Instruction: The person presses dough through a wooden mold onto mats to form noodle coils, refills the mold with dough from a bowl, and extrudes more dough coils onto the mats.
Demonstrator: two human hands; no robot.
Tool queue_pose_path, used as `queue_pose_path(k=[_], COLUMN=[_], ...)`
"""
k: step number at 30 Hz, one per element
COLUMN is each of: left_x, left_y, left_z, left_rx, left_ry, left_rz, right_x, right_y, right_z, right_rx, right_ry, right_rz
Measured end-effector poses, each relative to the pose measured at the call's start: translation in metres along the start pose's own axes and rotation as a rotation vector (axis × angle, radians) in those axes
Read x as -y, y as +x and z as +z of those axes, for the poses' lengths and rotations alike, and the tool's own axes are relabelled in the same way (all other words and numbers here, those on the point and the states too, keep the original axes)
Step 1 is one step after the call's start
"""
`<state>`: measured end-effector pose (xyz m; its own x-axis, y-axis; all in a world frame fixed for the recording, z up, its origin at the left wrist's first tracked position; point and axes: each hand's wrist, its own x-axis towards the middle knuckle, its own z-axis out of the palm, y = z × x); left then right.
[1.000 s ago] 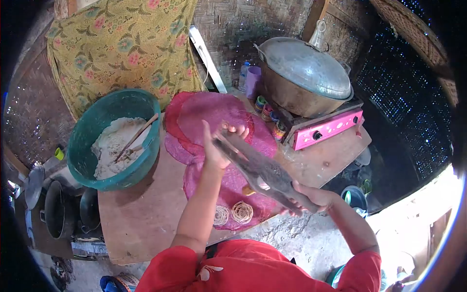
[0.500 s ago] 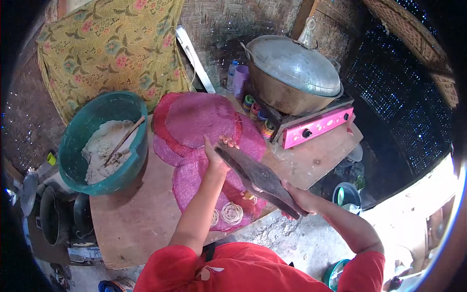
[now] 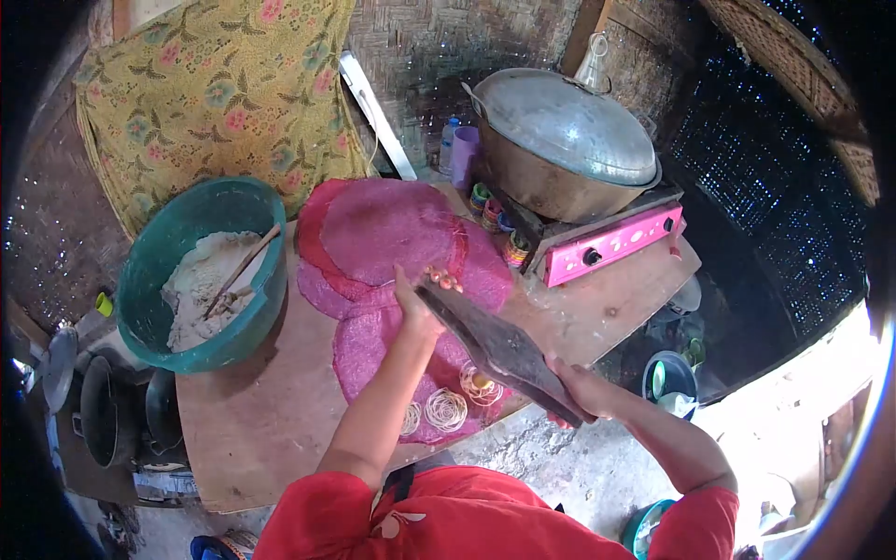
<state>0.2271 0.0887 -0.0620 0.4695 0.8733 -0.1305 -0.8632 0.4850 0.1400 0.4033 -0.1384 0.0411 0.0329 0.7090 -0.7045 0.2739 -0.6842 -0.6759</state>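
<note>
A dark two-piece wooden tool (image 3: 504, 351) is held slantwise over the pink mesh sheets (image 3: 387, 229), its two long parts pressed close together. My left hand (image 3: 426, 301) grips its upper left end, fingertips showing over the top edge. Around the lower right end, my right hand (image 3: 581, 390) is wrapped. Below the tool, a round nest of pale strands (image 3: 446, 410) lies on the mesh, with part of another to its left. A third nest (image 3: 482, 384), right under the tool, has a yellowish piece at its middle.
A green basin (image 3: 264, 317) with pale dough and a wooden stick stands on the left of the wooden board (image 3: 233, 439). At the back right, a large lidded pot (image 3: 537, 173) sits on a pink-fronted stove (image 3: 611, 247). Dark pans (image 3: 105, 411) are at the far left.
The tool's two parts, apart a second ago, have come together. The third nest now shows on the mesh under the tool. The whole view has shifted slightly.
</note>
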Motion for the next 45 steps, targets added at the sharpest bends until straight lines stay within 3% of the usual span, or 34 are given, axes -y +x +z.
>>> queue_pose_path(k=[4,9,11,15,17,21,23,24,26,28,30,32,34,35,38,43,45], left_x=[0.028,0.039,0.038,0.039,0.041,0.028,0.012,0.000,-0.031,-0.064,-0.095,-0.121,-0.143,-0.155,-0.199,-0.215,-0.219], left_y=[0.004,0.023,0.025,0.026,0.035,0.036,0.036,0.036,0.029,0.010,-0.017,-0.054,-0.100,-0.122,-0.180,-0.263,-0.281], left_z=[-0.010,-0.020,-0.023,-0.032,-0.051,-0.060,-0.056,-0.051,-0.037,-0.006,0.027,0.053,0.075,0.080,0.085,0.089,0.085], left_rx=[-0.082,0.093,0.182,0.196,0.284,0.333,0.348,0.349,0.381,0.435,0.476,0.636,0.760,0.780,0.964,0.725,0.705], left_ry=[-0.080,-0.207,-0.243,-0.274,-0.347,-0.368,-0.328,-0.327,-0.197,-0.148,-0.184,-0.146,-0.057,0.006,0.320,0.455,0.486], left_rz=[-0.059,-0.084,-0.091,-0.061,-0.051,0.003,0.103,0.106,0.228,0.290,0.237,0.241,0.301,0.324,0.337,0.617,0.634], right_x=[-0.005,-0.011,-0.009,-0.050,-0.060,-0.082,-0.082,-0.072,-0.048,-0.083,-0.043,-0.064,-0.015,-0.024,-0.052,-0.056,-0.055], right_y=[-0.012,0.001,0.002,0.069,0.092,0.131,0.136,0.134,0.124,0.161,0.133,0.169,0.125,0.133,0.168,0.177,0.179], right_z=[-0.011,-0.032,-0.026,-0.012,0.009,0.005,0.006,0.009,0.020,0.031,0.051,0.052,0.028,0.029,0.020,0.035,0.039], right_rx=[-0.060,0.018,0.213,0.404,0.434,0.606,0.369,0.371,0.169,0.124,-0.157,0.033,-0.306,-0.509,-0.505,-0.667,-0.693], right_ry=[-0.023,-0.063,0.395,0.616,1.029,0.984,0.448,0.446,-0.004,-0.066,-0.973,0.374,-0.486,-0.497,-0.667,-0.842,-0.883], right_rz=[0.049,0.090,-0.145,-0.235,-0.184,-0.300,-0.309,-0.309,-0.109,-0.524,-0.682,-0.756,-0.529,-0.601,-0.709,-0.631,-0.580])
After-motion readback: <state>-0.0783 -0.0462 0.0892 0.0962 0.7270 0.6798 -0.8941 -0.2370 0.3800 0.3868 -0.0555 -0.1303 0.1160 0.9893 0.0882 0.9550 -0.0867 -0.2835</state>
